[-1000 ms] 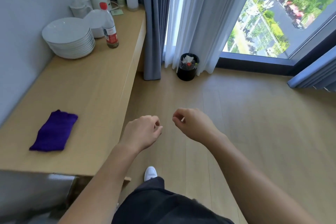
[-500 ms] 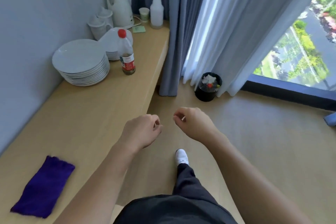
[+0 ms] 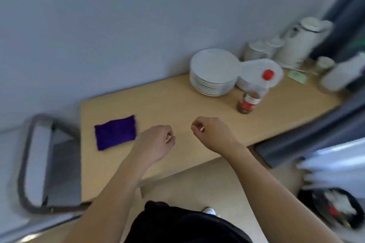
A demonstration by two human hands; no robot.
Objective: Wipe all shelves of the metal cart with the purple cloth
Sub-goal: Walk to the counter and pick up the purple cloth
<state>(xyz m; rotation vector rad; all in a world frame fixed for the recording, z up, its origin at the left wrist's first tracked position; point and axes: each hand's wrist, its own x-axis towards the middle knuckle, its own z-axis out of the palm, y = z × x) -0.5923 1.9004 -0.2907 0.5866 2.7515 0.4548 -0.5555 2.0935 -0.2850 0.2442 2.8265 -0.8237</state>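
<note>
The purple cloth (image 3: pixel 115 132) lies flat on the wooden counter (image 3: pixel 177 100), near its left end. My left hand (image 3: pixel 156 143) hovers just right of the cloth, fingers curled shut and empty. My right hand (image 3: pixel 212 134) is also curled shut, a little further right, with nothing in it. The metal cart (image 3: pixel 49 165) stands against the counter's left end; only its top shelf and rim show, blurred.
A stack of white plates (image 3: pixel 214 72), a red-capped bottle (image 3: pixel 254 92), cups (image 3: pixel 262 48), a white kettle (image 3: pixel 302 43) and a spray bottle (image 3: pixel 343 74) fill the counter's right part. A grey curtain (image 3: pixel 324 130) hangs at right. A black bin (image 3: pixel 333 207) sits on the floor.
The view has swung left toward the wall, bringing the cart into sight and the cloth close to my left hand. Both hands stay curled and empty.
</note>
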